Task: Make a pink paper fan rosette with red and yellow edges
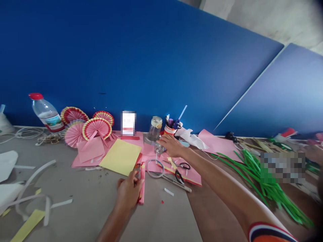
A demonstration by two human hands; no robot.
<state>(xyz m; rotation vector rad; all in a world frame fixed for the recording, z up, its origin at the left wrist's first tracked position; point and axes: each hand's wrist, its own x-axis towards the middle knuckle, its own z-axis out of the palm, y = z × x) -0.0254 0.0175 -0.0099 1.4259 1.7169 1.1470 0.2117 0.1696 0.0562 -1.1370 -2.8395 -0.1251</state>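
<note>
My left hand is closed on a narrow folded paper strip, pink and red with yellow bits, held down on the grey table. My right hand reaches forward, its fingers curled over a small clear bottle-like object whose exact kind I cannot make out. Just behind that stands a clear jar with a pale lid. Between the hands lie a roll of clear tape, black-handled scissors and a utility knife. A yellow paper sheet lies beyond my left hand.
Pleated paper fans and a red-capped bottle stand at the back left. A pen cup is against the blue partition. Green strips spread on the right, near another person's blurred hand. White strips lie left.
</note>
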